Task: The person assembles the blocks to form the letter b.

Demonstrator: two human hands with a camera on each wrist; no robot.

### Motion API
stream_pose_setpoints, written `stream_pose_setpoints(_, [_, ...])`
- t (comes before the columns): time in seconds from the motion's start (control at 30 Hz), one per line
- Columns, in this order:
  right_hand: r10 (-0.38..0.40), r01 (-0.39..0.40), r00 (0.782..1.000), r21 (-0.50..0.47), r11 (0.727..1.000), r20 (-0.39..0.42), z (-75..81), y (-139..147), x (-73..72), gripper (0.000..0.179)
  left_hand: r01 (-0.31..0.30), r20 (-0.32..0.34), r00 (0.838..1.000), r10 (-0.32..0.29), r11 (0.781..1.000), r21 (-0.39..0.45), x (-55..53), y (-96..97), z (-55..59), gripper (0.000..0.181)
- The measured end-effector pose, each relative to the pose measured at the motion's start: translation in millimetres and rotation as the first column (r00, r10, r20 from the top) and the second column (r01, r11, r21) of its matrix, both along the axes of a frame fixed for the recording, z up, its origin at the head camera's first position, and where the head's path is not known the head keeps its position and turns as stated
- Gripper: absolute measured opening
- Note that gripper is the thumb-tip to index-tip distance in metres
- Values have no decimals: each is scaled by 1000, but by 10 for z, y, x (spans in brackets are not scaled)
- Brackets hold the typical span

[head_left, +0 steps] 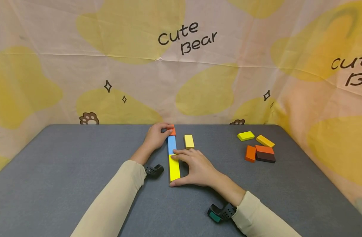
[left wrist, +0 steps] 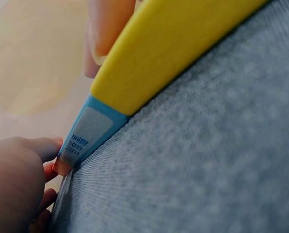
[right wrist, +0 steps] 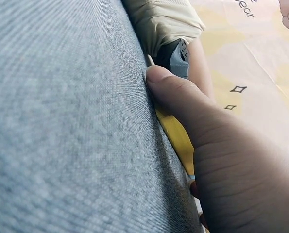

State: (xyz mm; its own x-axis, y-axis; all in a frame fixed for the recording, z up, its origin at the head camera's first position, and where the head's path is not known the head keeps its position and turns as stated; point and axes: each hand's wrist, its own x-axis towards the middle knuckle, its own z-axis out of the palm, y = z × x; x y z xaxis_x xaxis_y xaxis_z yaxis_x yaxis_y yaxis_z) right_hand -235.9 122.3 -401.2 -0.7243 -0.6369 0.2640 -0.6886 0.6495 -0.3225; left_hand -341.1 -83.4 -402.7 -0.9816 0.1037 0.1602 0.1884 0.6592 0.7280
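Note:
Three blocks lie end to end in a straight row: an orange block point(head_left: 173, 131) farthest, a blue block point(head_left: 171, 144) in the middle, a yellow block point(head_left: 174, 168) nearest. My left hand point(head_left: 156, 136) holds the orange block between thumb and fingers, covering part of it. With the thumb at its near end and fingertips by the seam with the blue block, my right hand point(head_left: 201, 168) grips the yellow block lengthwise. The left wrist view shows a pale printed label on the blue block's side point(left wrist: 88, 127). The right thumb point(right wrist: 171, 87) stands close over the grey surface.
A pale yellow block point(head_left: 189, 141) stands just right of the row. Farther right lie a lime block point(head_left: 245, 136), a golden block point(head_left: 265, 141), an orange one point(head_left: 250, 153), and an orange block point(head_left: 264, 149) against a dark brown block point(head_left: 265, 157). A printed cloth point(head_left: 139, 82) hangs behind the table.

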Motion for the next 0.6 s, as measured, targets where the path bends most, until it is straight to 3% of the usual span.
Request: stream_pose_setpoints(0.6, [-5,5,1000,-1,1000,-2,7,2,1,82,58,16,998,-58,998,-10,-7,-56,12,35])
